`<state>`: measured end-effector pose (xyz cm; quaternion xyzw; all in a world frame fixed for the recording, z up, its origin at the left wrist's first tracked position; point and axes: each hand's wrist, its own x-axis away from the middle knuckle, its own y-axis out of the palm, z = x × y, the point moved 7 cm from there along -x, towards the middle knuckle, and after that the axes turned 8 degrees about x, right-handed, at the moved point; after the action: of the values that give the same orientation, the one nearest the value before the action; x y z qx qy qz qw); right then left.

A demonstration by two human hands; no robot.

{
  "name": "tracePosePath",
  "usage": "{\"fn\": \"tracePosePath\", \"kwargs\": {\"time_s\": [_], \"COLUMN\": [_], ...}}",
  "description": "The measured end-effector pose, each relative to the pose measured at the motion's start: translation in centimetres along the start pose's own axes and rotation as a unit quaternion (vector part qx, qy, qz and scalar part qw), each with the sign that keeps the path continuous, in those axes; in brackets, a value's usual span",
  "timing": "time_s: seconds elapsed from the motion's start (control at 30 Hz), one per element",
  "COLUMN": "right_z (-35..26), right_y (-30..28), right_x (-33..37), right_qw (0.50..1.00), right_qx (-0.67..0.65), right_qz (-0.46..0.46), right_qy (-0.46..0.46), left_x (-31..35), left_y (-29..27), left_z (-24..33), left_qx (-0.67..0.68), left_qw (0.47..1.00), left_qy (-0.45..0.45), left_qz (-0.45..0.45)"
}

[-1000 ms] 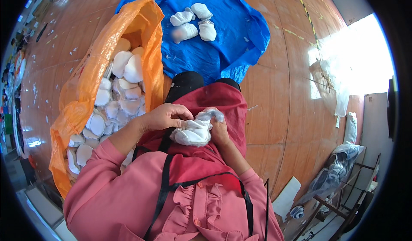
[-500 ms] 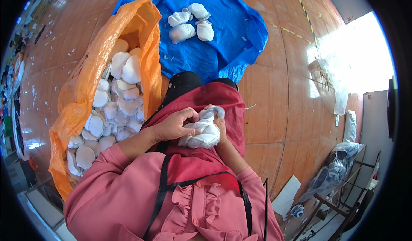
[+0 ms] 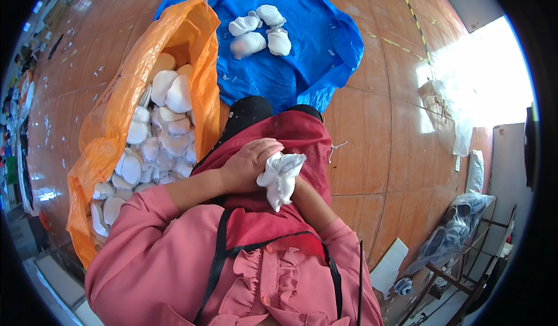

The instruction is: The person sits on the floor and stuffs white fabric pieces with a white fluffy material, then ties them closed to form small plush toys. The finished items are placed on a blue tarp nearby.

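Observation:
Over my lap I hold a bundle of white soft pads (image 3: pixel 281 178), with a grey fuzzy tuft at its top right. My left hand (image 3: pixel 254 158) presses on its left and far side, fingers together and curved round it. From the right, my right hand (image 3: pixel 299 186) reaches in under the bundle; its fingers are hidden behind the white stuff, and it seems to bear the bundle from below. To my left, an orange woven sack (image 3: pixel 96 157) lies open, full of loose white oval pads (image 3: pixel 174 143).
A blue plastic sheet (image 3: pixel 308 41) is spread ahead of my knees, with several rolled white bundles (image 3: pixel 248 45) on it. Brown tiled floor (image 3: pixel 360 146) lies to the right. A metal frame (image 3: pixel 450 279) and a clear plastic bag (image 3: pixel 453 224) stand at the lower right.
The bundle has turned in my hands and now stands narrower and more upright. My left hand has shifted from pinching its near side to covering its far left side.

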<state>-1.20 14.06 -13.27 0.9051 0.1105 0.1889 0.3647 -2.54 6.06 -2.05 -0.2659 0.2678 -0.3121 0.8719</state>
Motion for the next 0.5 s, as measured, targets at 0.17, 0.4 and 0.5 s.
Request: {"fn": "tracePosePath", "kwargs": {"time_s": [0.17, 0.4, 0.5], "right_z": [-0.5, -4.8, -7.3], "right_y": [0.1, -3.3, 1.0], "right_x": [-0.1, 1.3, 2.2], "right_qw": [0.995, 0.955, 0.975], "right_qx": [0.095, 0.172, 0.144], "right_qz": [0.014, 0.229, 0.076], "right_qy": [-0.028, -0.081, -0.152], "left_x": [0.0, 0.8, 1.7], "left_y": [-0.2, -4.6, -4.1], "left_z": [0.2, -3.8, -6.0], "left_qx": [-0.111, -0.149, -0.176], "left_qw": [0.994, 0.959, 0.93], "left_qy": [-0.015, -0.24, -0.323], "left_qz": [-0.013, 0.02, -0.022]}}
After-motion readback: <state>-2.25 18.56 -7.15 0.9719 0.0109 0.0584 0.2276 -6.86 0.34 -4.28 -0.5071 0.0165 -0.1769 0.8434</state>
